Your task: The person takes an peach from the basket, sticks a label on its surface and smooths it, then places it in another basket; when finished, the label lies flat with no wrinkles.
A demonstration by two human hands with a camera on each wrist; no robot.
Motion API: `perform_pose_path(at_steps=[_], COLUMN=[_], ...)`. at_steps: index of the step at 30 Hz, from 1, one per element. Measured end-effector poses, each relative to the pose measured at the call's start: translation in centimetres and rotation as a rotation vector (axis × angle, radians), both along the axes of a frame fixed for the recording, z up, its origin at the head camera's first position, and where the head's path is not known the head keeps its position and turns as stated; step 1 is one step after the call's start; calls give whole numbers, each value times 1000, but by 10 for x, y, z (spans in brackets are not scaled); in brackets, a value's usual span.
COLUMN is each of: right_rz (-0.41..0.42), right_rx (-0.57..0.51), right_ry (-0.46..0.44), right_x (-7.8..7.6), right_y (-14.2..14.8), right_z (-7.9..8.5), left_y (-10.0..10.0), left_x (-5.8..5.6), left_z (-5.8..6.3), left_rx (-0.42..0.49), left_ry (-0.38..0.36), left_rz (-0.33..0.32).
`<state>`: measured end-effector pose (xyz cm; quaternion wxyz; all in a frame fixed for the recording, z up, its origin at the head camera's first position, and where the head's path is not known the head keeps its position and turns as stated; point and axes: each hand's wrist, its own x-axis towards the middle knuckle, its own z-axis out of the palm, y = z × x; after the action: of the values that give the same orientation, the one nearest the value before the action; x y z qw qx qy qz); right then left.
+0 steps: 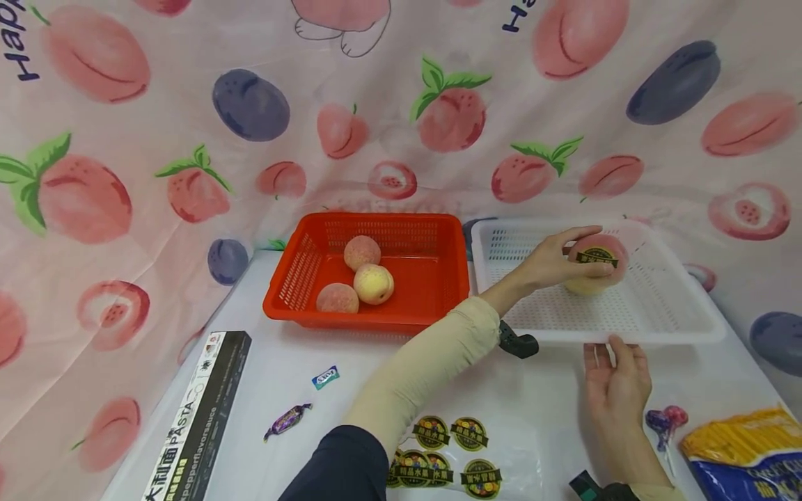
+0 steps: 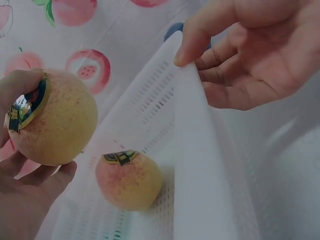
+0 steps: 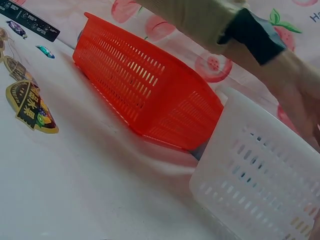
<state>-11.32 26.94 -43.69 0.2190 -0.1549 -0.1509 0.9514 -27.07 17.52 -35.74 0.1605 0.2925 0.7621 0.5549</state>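
Peach (image 2: 65, 117), yellow with red blush, dark gold-edged sticker on its skin: held up over the white basket (image 1: 667, 303). Left hand (image 1: 557, 263) has it in its grip, fingers and thumb curled to its sides. Second peach (image 2: 131, 182), also stickered, sits in the basket beneath. Right hand (image 1: 617, 390): grip pinching the near rim, thumb at the edge, other fingers outside.

Just left, red basket (image 1: 426, 261) with three peaches (image 1: 374, 284) clustered in its left half. White desk (image 1: 313, 348) carries both baskets. Nearer: sticker sheet (image 1: 464, 456), purple candy (image 1: 287, 422), teal packet (image 1: 325, 377). Far left, pasta box (image 1: 197, 417). At right, lollipops (image 1: 667, 419) beside a yellow-and-blue bag (image 1: 748, 456). Behind, fruit-print cloth (image 1: 376, 83).
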Motion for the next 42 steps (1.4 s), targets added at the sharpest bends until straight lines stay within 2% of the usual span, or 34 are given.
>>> perform_pose_path(at_steps=[9, 16, 22, 25, 27, 32, 34, 38, 41, 42], right_rz=[13, 25, 48, 51, 40, 38, 43, 56, 71, 75], right_rx=[50, 50, 48, 53, 59, 82, 83, 87, 89, 94], right_ry=[2, 15, 12, 29, 35, 33, 26, 18, 33, 40], right_x=[1, 0, 1, 1, 0, -1, 0, 1, 1, 0], right_y=[1, 2, 1, 2, 2, 2, 2, 4, 4, 4], right_z=[-4, -6, -8, -7, -6, -4, -4, -6, -6, -7], left_y=[35, 55, 65, 70, 74, 80, 81, 81, 80, 79], left_x=[-9, -12, -9, -10, -11, -11, -10, -6, -3, -2], left_z=[-7, -21, -34, -35, -35, -35, -37, -39, -39, -38], left_rx=[-37, -179, -269, -309, -343, -492, -507, -469, -507, -527], left_ry=[-16, 42, 19, 45, 91, 216, 207, 115, 135, 162], left_rz=[-1, 22, 38, 14, -3, -56, -105, -221, -270, -278])
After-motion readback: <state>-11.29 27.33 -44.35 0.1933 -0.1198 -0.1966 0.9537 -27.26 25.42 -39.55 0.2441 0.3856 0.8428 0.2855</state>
